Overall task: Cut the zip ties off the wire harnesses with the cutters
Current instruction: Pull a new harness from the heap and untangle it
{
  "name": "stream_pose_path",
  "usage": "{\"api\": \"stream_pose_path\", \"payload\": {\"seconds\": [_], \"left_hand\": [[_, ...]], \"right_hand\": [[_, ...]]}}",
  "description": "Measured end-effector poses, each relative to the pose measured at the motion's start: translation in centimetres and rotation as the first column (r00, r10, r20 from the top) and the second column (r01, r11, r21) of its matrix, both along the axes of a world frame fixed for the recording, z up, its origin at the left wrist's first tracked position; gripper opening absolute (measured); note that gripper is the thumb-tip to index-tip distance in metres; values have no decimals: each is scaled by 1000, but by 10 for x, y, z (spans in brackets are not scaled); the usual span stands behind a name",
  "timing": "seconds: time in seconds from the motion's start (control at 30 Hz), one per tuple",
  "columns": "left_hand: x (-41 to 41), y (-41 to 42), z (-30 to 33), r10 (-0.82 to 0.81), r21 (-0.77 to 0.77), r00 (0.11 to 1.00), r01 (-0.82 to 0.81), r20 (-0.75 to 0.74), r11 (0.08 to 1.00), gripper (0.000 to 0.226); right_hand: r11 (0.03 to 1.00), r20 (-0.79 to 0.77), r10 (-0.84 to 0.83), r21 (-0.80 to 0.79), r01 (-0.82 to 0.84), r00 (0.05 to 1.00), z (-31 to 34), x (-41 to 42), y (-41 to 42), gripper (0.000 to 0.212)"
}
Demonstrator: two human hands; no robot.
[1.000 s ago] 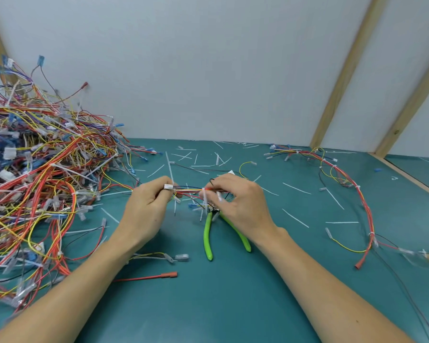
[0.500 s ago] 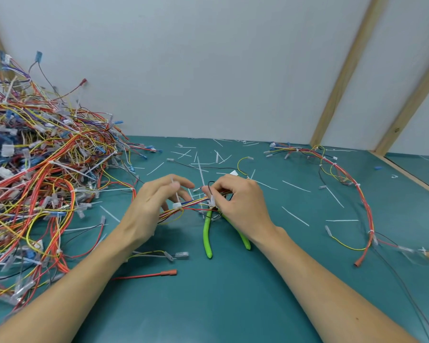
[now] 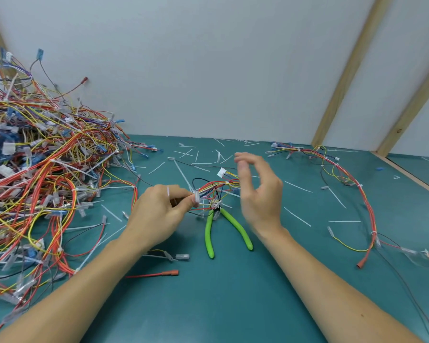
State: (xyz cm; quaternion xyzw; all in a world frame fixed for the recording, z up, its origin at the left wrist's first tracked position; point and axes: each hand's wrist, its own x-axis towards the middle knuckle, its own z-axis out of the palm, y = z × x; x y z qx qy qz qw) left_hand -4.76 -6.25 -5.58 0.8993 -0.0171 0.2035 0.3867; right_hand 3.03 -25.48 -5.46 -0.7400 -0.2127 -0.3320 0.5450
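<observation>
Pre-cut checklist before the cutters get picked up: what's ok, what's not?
1. Harness held: ok. The left hand pinches the small wire harness at a clear connector.
2. Right hand free: ok. The right hand hovers open above the harness, holding nothing.
3. Cutters reachable: ok. The green-handled cutters lie on the green table, handles spread toward the person.
4. Cutter head clear: not ok. The harness wires lie over it.
5. Zip tie to cut located: cannot tell. Whitish bits sit among the wires; motion blur and clutter hide which is a tie.
6. Blade condition: cannot tell.
</observation>
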Motion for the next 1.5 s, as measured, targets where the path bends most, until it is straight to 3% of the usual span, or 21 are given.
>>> {"api": "stream_pose_path", "payload": {"seconds": [0.1, 0.17, 0.37, 0.5, 0.7, 0.93, 1.3, 1.5], "left_hand": [[0, 2, 1, -22, -66, 1000, 21, -18, 998, 22], [0, 4, 2, -42, -108, 999, 41, -11, 993, 24], [-1, 16, 8, -49, -57, 986, 58, 162, 997, 31], [0, 16, 6, -49, -124, 975, 78, 215, 989, 31], [3, 14, 3, -77, -223, 969, 131, 235, 966, 30], [3, 17, 1, -43, -305, 972, 114, 229, 945, 35], [0, 13, 3, -28, -166, 976, 65, 217, 984, 31], [1, 13, -1, -68, -270, 982, 114, 176, 956, 31]], "right_hand": [[982, -149, -3, 184, 31, 989, -1, 8, -8, 22], [977, -214, 13, 211, 33, 977, -3, 11, -12, 21], [994, -102, 41, -100, -51, 994, -3, 4, -11, 22], [971, 21, 140, -200, -133, 990, 1, -8, -3, 23], [940, 122, 172, -316, -126, 977, -1, -9, 1, 19], [953, 96, 146, -282, -114, 985, -4, -4, 0, 7], [964, -20, 104, -246, -105, 994, -4, -3, 3, 10], [965, -29, 98, -242, -102, 995, -2, -4, 0, 7]]}}
